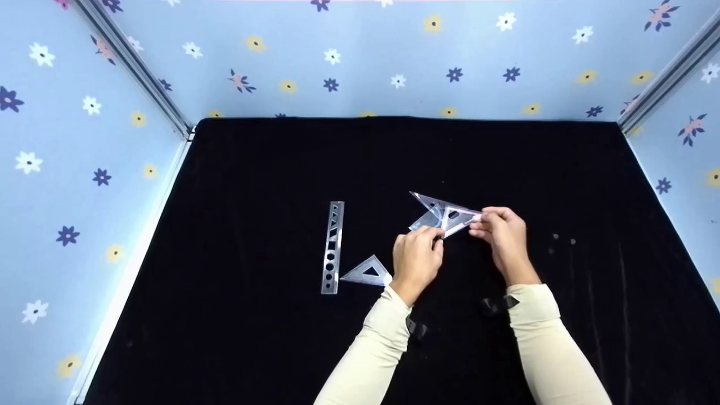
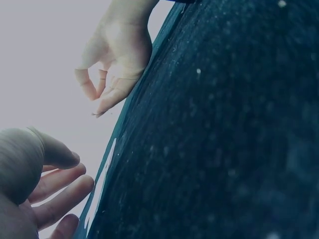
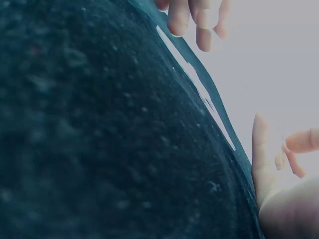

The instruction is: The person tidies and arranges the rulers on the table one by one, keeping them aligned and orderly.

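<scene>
In the head view my right hand (image 1: 506, 242) pinches the right corner of a clear set square (image 1: 464, 217) between thumb and fingers. Beneath the set square's left part lies another clear plastic piece (image 1: 423, 220) with a curved line; its kind is partly hidden. My left hand (image 1: 418, 256) is at the near edge of these pieces, its fingertips close to the set square. The left wrist view shows a gap between the left thumb (image 2: 62, 152) and fingers. In the right wrist view the clear pieces (image 3: 194, 77) appear as a bright sliver on the cloth.
A clear ruler (image 1: 332, 253) with cut-out shapes lies to the left on the black cloth (image 1: 253, 197). A smaller set square (image 1: 360, 274) lies beside it, partly behind my left wrist. Flower-patterned walls (image 1: 365, 56) enclose the back and sides.
</scene>
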The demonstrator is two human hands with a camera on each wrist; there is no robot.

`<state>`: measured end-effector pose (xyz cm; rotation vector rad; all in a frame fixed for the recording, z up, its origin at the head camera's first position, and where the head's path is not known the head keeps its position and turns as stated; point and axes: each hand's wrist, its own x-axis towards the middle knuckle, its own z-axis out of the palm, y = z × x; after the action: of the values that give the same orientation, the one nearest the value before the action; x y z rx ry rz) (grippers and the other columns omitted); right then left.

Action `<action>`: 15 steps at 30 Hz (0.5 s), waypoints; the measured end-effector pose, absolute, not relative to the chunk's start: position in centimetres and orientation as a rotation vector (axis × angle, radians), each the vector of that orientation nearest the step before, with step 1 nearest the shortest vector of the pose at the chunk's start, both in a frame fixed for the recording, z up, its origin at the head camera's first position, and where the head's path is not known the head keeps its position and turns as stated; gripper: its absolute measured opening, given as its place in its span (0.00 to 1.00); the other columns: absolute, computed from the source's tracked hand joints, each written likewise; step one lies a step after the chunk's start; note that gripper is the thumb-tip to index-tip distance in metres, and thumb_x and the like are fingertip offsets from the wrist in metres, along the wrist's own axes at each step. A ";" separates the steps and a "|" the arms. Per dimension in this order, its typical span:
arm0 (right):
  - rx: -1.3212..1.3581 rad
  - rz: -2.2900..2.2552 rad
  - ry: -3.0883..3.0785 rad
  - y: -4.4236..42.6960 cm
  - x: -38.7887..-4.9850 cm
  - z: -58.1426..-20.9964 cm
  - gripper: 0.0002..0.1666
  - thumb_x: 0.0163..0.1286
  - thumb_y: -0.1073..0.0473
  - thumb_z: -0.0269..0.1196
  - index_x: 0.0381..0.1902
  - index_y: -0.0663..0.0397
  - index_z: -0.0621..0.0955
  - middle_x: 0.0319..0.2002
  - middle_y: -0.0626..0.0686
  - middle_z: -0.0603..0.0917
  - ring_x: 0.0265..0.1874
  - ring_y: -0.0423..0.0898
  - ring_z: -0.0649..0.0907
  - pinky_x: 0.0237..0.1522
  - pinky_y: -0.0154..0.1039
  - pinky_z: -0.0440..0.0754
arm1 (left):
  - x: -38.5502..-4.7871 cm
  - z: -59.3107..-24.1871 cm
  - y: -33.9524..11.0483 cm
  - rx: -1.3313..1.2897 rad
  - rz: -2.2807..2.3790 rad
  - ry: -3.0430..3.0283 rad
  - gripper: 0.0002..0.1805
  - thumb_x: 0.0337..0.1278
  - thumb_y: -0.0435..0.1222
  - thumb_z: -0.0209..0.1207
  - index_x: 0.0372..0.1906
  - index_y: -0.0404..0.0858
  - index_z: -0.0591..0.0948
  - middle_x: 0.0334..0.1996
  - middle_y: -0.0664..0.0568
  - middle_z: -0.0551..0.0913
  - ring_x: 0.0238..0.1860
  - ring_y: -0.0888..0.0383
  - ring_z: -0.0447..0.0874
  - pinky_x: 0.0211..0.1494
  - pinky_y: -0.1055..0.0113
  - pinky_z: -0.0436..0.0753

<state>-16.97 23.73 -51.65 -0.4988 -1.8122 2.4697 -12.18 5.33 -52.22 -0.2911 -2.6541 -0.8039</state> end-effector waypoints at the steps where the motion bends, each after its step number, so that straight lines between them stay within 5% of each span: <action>1: -0.494 2.470 -1.813 23.7 -16.8 -51.6 0.12 0.69 0.75 0.51 0.50 0.77 0.70 0.24 0.55 0.82 0.21 0.45 0.85 0.28 0.38 0.86 | -12.1 -52.2 5.2 -0.292 -0.806 -2.652 0.10 0.56 0.38 0.66 0.43 0.51 0.90 0.40 0.64 0.88 0.40 0.62 0.87 0.43 0.64 0.77; 15: -0.401 2.463 -1.848 22.7 -15.2 -51.4 0.07 0.68 0.76 0.53 0.43 0.69 0.74 0.27 0.55 0.83 0.23 0.46 0.84 0.28 0.38 0.86 | -11.6 -52.3 3.4 -0.272 -0.824 -2.602 0.11 0.55 0.36 0.66 0.43 0.49 0.90 0.36 0.63 0.88 0.37 0.63 0.86 0.41 0.64 0.78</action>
<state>-15.16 22.75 -51.45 -0.4013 -1.8477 2.4626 -11.58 3.42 -52.34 -0.2716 -2.6022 -0.8235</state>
